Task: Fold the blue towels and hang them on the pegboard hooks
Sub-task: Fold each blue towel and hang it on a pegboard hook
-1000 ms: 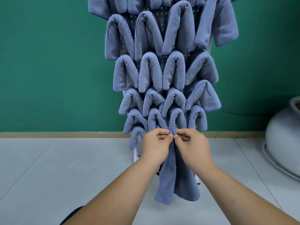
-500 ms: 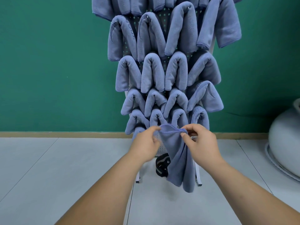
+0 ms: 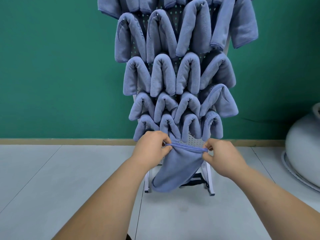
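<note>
Blue towel (image 3: 180, 163) is hanging low in front of the pegboard (image 3: 194, 142) | left hand (image 3: 152, 146) and right hand (image 3: 223, 155) are pinching its hem ends, spread apart | probably stretching it taut for folding

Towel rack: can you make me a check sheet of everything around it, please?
Surface: pale grey tiled floor.
Job's things: white pegboard standing on the floor, with rows of folded hung towels; one blue towel held below the lowest row, not hung yet.
Clutter: dark strap-like thing at the pegboard's feet; cannot tell what it is.
Hands: left hand and right hand each pinch an end of the blue towel's top edge.
Cables: nothing seen.
Surroundings: green wall, wooden skirting, pale round pot at right.
</note>
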{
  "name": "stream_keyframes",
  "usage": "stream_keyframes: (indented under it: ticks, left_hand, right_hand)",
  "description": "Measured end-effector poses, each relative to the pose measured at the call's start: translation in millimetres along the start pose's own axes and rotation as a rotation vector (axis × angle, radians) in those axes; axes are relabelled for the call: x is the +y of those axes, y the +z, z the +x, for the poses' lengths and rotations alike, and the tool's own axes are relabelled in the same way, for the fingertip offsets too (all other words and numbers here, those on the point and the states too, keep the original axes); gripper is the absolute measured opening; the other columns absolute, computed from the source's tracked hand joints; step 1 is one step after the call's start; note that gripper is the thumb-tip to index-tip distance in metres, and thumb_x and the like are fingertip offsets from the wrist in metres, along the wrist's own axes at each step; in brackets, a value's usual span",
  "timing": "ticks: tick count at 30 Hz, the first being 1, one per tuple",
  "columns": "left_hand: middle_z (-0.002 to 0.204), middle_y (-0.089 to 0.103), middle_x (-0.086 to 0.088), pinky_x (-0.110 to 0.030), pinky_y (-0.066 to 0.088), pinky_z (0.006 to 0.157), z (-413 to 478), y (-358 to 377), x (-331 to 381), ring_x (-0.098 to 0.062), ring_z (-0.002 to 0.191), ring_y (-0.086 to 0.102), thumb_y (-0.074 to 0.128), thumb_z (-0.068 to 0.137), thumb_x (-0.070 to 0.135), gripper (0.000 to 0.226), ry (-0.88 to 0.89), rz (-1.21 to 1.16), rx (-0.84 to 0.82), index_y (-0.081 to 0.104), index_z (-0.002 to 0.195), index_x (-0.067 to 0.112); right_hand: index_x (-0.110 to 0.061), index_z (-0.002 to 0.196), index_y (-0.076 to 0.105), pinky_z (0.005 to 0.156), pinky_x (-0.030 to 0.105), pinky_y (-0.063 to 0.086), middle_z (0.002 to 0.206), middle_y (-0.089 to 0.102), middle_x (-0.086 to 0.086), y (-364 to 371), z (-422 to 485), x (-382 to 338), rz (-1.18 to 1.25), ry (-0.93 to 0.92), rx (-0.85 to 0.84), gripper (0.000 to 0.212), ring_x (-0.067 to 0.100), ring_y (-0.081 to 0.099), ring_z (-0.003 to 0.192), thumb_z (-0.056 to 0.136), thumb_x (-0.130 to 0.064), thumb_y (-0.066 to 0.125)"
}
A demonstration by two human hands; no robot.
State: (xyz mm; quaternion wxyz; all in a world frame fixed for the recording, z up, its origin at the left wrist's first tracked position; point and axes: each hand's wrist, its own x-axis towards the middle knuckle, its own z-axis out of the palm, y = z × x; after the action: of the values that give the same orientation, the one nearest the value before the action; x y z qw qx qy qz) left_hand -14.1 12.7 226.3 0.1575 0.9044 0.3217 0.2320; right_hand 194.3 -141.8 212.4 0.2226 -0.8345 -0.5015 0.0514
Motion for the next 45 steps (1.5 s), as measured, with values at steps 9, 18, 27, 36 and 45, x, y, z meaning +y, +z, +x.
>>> stream_keyframes:
  ticks: [9,18,27,36,45]
  left_hand:
    - [0.097,0.060,0.015,-0.038,0.056,0.079,-3,2,-2,-0.013,0.090,0.058,0.070,0.092,0.025,0.026,-0.059,0.021,-0.088,0.067,0.114,0.038]
    - [0.092,0.069,0.011,-0.036,0.055,0.081,-10,4,23,-0.009,0.087,0.063,0.072,0.092,0.037,0.014,-0.026,-0.222,-0.276,0.063,0.102,0.036]
    - [0.090,0.064,0.015,-0.042,0.052,0.080,-8,-2,35,-0.011,0.086,0.056,0.056,0.106,0.041,0.015,0.110,-0.067,-0.052,0.061,0.101,0.028]
    - [0.091,0.062,0.014,-0.045,0.052,0.078,-5,-12,37,-0.012,0.085,0.056,0.053,0.106,0.041,0.015,0.238,-0.018,0.007,0.062,0.100,0.031]
    - [0.101,0.074,0.019,-0.012,0.047,0.084,1,-51,7,0.000,0.096,0.067,0.064,0.104,0.029,0.012,0.033,-0.349,0.377,0.074,0.111,0.027]
  right_hand:
    - [-0.033,0.087,0.069,0.078,0.019,0.053,0.086,0.074,-0.016,-5,4,0,0.347,-0.054,0.071,0.021,0.001,0.068,0.082,0.088,-0.011,0.071]
    - [-0.025,0.101,0.073,0.094,0.040,0.058,0.098,0.075,-0.004,4,-3,-24,0.726,-0.174,-0.059,0.021,0.025,0.071,0.095,0.098,-0.005,0.067]
    - [-0.021,0.085,0.062,0.073,0.038,0.055,0.076,0.070,0.001,28,-4,-18,0.572,0.070,0.002,0.013,0.013,0.063,0.069,0.087,-0.020,0.075]
    - [-0.032,0.118,0.063,0.094,0.033,0.060,0.111,0.074,-0.015,54,-9,-27,0.632,-0.049,-0.229,0.040,-0.002,0.070,0.102,0.082,-0.024,0.080]
    - [-0.025,0.087,0.066,0.069,0.040,0.056,0.078,0.069,-0.004,58,-10,0,0.342,-0.076,-0.484,0.034,0.014,0.061,0.070,0.072,-0.051,0.083]
